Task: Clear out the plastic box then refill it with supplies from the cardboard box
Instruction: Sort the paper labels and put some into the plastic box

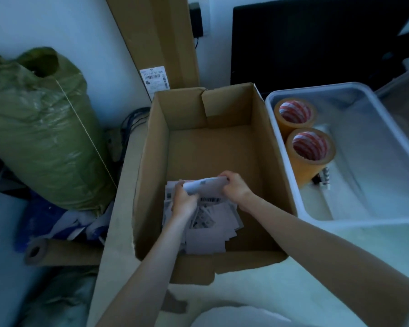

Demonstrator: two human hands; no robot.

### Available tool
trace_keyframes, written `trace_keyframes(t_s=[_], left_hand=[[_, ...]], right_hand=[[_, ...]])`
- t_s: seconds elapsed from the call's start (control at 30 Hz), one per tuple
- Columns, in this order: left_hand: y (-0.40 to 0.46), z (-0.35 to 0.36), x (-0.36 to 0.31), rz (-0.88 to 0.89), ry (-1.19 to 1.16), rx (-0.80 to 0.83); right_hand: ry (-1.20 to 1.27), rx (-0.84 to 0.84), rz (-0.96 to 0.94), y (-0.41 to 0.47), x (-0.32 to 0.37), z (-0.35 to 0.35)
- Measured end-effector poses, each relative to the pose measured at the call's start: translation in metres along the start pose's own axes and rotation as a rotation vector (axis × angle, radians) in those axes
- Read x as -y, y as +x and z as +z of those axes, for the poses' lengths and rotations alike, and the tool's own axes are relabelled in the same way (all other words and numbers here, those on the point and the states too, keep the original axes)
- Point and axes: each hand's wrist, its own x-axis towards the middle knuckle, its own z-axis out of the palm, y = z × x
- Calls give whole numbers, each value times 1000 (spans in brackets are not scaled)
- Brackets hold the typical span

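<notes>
Both hands are down inside the open cardboard box point(208, 147), near its front-left corner. Left hand point(183, 201) and right hand point(235, 188) each grip one end of a curled bundle of paper labels point(204, 185), held just above a loose pile of labels point(208, 223) on the box floor. Left fingers point(180, 185) curl round the bundle's left end, right fingers point(224, 179) wrap over its right end. The bundle spans the gap between the two hands, with barcode print visible on it and on the sheets below. Motion blur: can't tell whether the bundle touches the pile.

The rest of the cardboard box floor is bare brown card.

Clear plastic box point(281, 147) sits just beside the cardboard box, on its right. Inside, two rolls of tan tape point(295, 114) point(311, 147) stand side by side against the plastic box's left wall, with some small dark bits point(322, 179) beside the nearer roll; too small to identify.

Green sack point(38, 128) stands to the left, well apart from the hands. Flat cardboard sheet point(156, 41) leans against the wall behind the box.
</notes>
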Motion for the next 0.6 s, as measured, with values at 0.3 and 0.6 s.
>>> trace_keyframes(t_s=[0.3,0.6], left_hand=[[-16,5,-7,-97,-132,0],[-68,-9,-56,132,-352,43]], right_hand=[[28,41,33,6,-10,4],[121,-53,-225,-71,26,-62]])
